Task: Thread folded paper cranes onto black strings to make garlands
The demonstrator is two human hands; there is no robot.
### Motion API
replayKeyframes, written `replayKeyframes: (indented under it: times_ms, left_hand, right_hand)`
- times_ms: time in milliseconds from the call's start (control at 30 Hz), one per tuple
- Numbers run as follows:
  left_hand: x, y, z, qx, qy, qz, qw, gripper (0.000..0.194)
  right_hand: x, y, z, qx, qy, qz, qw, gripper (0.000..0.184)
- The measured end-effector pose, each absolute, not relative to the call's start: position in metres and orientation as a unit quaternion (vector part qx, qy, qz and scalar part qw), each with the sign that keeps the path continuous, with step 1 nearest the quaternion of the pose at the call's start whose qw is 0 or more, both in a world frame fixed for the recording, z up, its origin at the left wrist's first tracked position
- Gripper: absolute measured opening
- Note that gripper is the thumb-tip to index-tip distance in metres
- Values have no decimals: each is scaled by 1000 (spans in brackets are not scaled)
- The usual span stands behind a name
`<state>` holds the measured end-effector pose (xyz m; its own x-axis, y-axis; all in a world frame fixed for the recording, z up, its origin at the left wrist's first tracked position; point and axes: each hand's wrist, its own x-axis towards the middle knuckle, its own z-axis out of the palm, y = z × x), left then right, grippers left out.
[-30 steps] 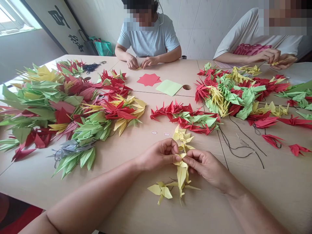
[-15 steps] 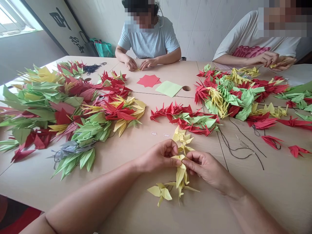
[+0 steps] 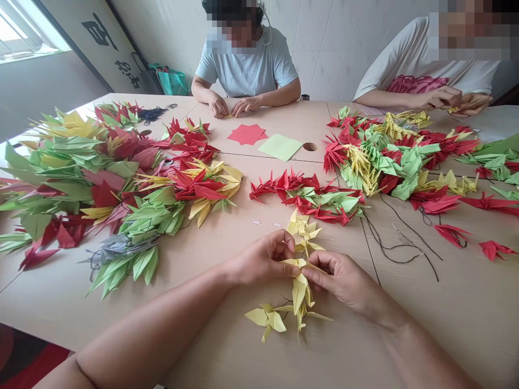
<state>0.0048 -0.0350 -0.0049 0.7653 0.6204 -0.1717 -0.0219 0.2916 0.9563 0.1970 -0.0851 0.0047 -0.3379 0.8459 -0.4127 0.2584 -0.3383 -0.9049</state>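
Both hands pinch one yellow paper crane in a string of yellow cranes on the table. My left hand grips its left side between thumb and forefinger. From the right, my right hand pinches the same crane, the fingertips of both hands nearly meeting. More yellow cranes hang together just below the hands, and others lie above them. A separate-looking yellow crane rests nearest me, with dark thread beside it. The thread inside the held crane is hidden.
A large heap of colourful cranes covers the left; another pile lies right. Red and green strings sit ahead. Black thread lies at right. Red paper and green paper lie farther back. Two people work opposite.
My hands stay in nearly the same place, with a slight shift of the fingers and the held crane. Everything else looks the same.
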Motion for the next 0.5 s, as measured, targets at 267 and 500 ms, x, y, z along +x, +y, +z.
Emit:
replayKeyframes:
  times_ms: [267, 500]
  left_hand:
    - [5, -35, -2, 575, 282, 185, 745, 31]
    - [7, -34, -4, 562, 266, 199, 758, 29]
  right_hand:
    - [196, -85, 4, -551, -530, 598, 241, 23]
    - [198, -84, 4, -530, -536, 610, 244, 29]
